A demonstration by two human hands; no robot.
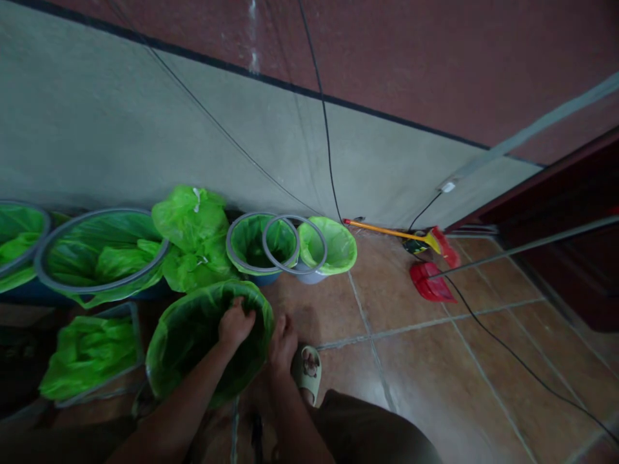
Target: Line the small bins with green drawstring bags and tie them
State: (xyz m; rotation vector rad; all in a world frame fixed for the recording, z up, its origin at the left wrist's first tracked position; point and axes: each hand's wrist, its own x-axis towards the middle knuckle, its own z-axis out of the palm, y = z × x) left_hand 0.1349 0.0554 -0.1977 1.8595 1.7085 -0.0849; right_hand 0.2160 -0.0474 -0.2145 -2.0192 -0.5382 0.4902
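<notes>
A round bin lined with a green bin bag (pixel 164 328) stands on the floor before me, its mouth facing up and the bag folded over its rim. My left hand (pixel 236 324) is inside the mouth near the far right wall, fingers curled; whatever they hold is hidden. On the outside, my right hand (pixel 283 343) is at the right rim with its fingers bent against the bag's folded edge. Just right of that hand is a light slipper (pixel 307 368) on my foot.
Along the wall stand a large lined bin (pixel 101 287), a smaller lined bin (pixel 232 248) and a pale lined bin (pixel 345 248). A loose grey ring (pixel 325 243) overlaps two of them. Tied green bags (pixel 193 222), a lined square bin (pixel 135 328), a broom (pixel 382 229), a red dustpan (pixel 428 283) and a cable (pixel 507 357) are nearby.
</notes>
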